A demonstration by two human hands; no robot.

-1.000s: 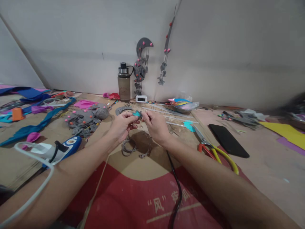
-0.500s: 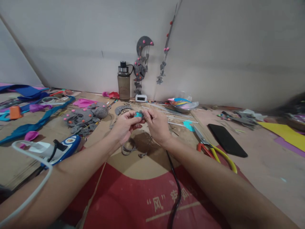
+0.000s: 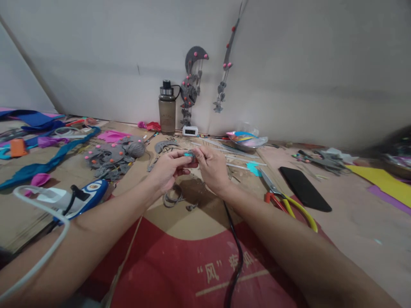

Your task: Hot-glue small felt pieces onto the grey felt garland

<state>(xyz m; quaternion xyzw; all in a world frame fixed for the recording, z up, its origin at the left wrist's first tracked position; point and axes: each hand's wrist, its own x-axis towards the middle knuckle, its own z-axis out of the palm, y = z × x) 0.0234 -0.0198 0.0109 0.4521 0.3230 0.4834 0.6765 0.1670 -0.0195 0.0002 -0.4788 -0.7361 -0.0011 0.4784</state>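
My left hand [image 3: 170,169] and my right hand [image 3: 212,167] meet over the middle of the cardboard. Between their fingertips is a small teal and grey felt piece [image 3: 188,154], mostly covered by the fingers. The left thumb and fingers pinch its left side, while the right thumb and fingertips press on the grey part at its right. Below the hands lie a loop of grey cord [image 3: 172,197] and a small grey scrap [image 3: 192,207]. A grey felt crescent [image 3: 165,145] rests just behind the left hand.
Yellow- and orange-handled scissors [image 3: 272,188] and a black phone [image 3: 305,188] lie right. Behind stand a bottle [image 3: 167,112] and a small digital clock [image 3: 190,131]. Left are a blue-and-white glue gun [image 3: 85,199], its pale cable, and grey felt ornaments [image 3: 111,158]. A black cord [image 3: 236,248] crosses the cardboard.
The teal part of the felt piece shows less between my fingers now, and its grey part a little more. Both hands stay in almost the same place; the view has shifted slightly.
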